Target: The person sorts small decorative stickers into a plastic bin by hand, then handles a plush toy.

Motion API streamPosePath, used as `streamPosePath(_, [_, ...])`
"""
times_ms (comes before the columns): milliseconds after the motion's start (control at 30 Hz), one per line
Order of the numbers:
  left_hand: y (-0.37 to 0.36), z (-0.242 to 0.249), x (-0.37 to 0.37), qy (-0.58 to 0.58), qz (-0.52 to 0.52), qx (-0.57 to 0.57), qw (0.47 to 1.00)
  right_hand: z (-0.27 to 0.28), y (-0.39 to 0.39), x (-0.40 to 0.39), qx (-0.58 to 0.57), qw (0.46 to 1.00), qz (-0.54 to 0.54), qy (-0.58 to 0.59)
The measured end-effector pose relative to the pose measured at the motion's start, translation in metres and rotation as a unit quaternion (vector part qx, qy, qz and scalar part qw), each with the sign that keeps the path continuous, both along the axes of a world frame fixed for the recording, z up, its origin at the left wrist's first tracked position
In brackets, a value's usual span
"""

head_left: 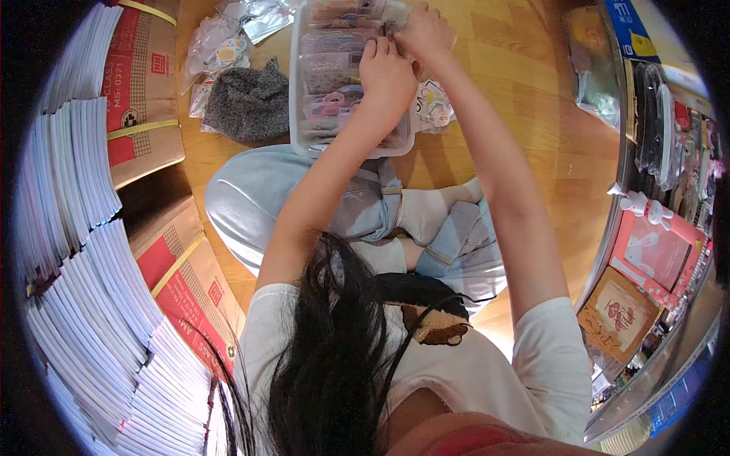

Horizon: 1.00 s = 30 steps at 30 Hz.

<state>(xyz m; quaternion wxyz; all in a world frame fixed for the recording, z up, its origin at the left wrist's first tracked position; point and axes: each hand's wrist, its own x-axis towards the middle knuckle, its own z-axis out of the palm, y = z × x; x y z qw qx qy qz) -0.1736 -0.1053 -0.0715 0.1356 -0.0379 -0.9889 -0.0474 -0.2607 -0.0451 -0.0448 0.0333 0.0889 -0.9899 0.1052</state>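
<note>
A translucent plastic bin (pixel 298 114) stands on the floor before my crossed legs. Rows of clear packets (pixel 327 72) with colourful flat pieces, which look like stickers, fill it upright. My left hand (pixel 386 74) reaches over the bin's right half, its fingers bent down and close together among the packets. Right beside it, my right hand (pixel 427 34) is curled at the bin's upper right edge. The fingertips of both hands meet near the same spot, and what they grip there is hidden. Loose sticker-like pieces (pixel 433 106) lie beside the bin, under my right forearm.
A dark grey knitted item (pixel 247 99) and clear plastic packets (pixel 217 49) lie left of the bin. Cardboard boxes (pixel 148 83) and tall stacks of thin white-edged booklets (pixel 76 167) line the left side. Shelves at right hold a pink frame (pixel 654 247) and packaged goods.
</note>
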Motion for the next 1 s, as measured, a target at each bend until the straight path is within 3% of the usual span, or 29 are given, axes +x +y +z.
streamPosePath(100, [0.000,-0.004,0.000,0.029,-0.003,0.006,1.000,-0.005,0.005,0.000,0.075,0.996,0.000,-0.041])
streamPosePath(400, [0.001,-0.001,0.001,0.019,0.004,-0.013,1.000,-0.048,0.032,-0.030,-0.095,0.977,0.008,-0.191])
streamPosePath(500, [0.002,-0.006,-0.001,0.043,0.013,-0.004,0.999,-0.049,0.048,-0.029,-0.157,0.977,0.054,-0.134])
streamPosePath(567, [0.001,-0.007,0.000,0.048,0.008,0.011,0.999,-0.026,0.049,-0.024,-0.217,0.973,0.047,-0.065])
streamPosePath(633, [0.000,-0.002,0.001,0.024,-0.011,0.029,0.999,0.012,0.040,-0.015,-0.210,0.970,0.121,-0.009])
streamPosePath(700, [0.002,-0.006,-0.001,0.047,0.006,0.046,0.998,0.044,0.030,-0.004,-0.133,0.952,0.273,0.032])
streamPosePath(800, [0.004,-0.009,0.000,0.064,0.014,0.026,0.998,0.024,0.028,-0.006,0.107,0.898,0.408,0.122])
streamPosePath(900, [0.004,-0.012,-0.001,0.086,0.021,0.016,0.996,0.037,0.024,-0.007,0.267,0.881,0.387,0.045])
streamPosePath(1000, [0.004,-0.013,0.000,0.080,0.025,0.000,0.996,0.039,0.022,-0.009,0.307,0.848,0.431,0.019])
